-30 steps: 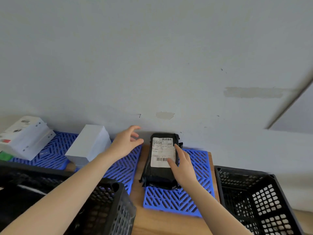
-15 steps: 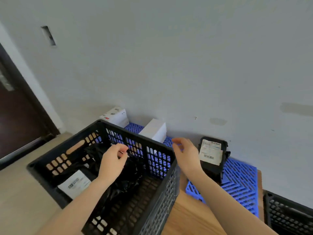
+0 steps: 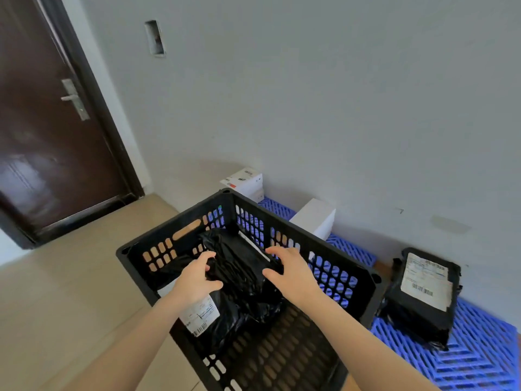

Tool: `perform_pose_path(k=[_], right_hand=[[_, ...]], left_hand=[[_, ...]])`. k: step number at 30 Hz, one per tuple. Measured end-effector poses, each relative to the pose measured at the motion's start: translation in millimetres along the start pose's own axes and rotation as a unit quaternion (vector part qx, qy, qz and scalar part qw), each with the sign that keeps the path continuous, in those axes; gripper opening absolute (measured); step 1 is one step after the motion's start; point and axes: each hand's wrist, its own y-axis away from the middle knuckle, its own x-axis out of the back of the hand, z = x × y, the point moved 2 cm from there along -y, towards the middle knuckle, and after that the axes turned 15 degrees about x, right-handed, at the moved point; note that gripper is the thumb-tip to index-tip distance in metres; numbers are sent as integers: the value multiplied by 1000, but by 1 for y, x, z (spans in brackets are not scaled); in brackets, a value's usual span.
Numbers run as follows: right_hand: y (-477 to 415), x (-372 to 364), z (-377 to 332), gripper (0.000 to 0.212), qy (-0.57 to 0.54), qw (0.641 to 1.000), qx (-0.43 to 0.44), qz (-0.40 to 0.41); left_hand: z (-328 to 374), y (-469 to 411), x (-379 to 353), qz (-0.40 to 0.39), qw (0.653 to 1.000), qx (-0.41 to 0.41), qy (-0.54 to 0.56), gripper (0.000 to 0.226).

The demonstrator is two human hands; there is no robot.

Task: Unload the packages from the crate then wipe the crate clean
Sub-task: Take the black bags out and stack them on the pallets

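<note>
A black slatted crate [image 3: 332,251] stands in front of me. Inside it lie black plastic-wrapped packages; the top one [image 3: 242,263] is a long black bundle. My left hand [image 3: 197,277] grips its left edge, thumb and fingers curled round the wrap. Over its right end my right hand [image 3: 290,272] reaches with fingers spread and bent; whether they touch the wrap I cannot tell. Under the left wrist another package shows a white shipping label [image 3: 201,316]. A black package with a white label [image 3: 423,289] lies outside the crate on a blue grid mat [image 3: 465,359].
Two white boxes [image 3: 314,218] [image 3: 245,180] sit on blue mats against the grey wall behind the crate. A dark brown door [image 3: 48,131] is at the left. Beige tiled floor [image 3: 62,294] spreads left of the crate.
My view swung left from the labelled package on the mat to the crate. Both hands moved into the crate, and the left hand took hold of the top black package.
</note>
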Motion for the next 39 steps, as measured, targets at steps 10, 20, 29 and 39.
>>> perform_pose_path(k=[10, 20, 29, 39], right_hand=[[-87, -101, 14, 82, 127, 977, -28, -166], [-110, -129, 28, 93, 236, 951, 4, -199], [-107, -107, 26, 71, 188, 975, 26, -118], [-53, -50, 6, 61, 90, 995, 34, -29]], left_hand=[[2, -96, 6, -35, 997, -37, -56, 87], [-13, -134, 2, -21, 997, -53, -43, 76], [-6, -118, 15, -17, 998, -58, -21, 68], [2, -31, 16, -1, 998, -56, 7, 73]])
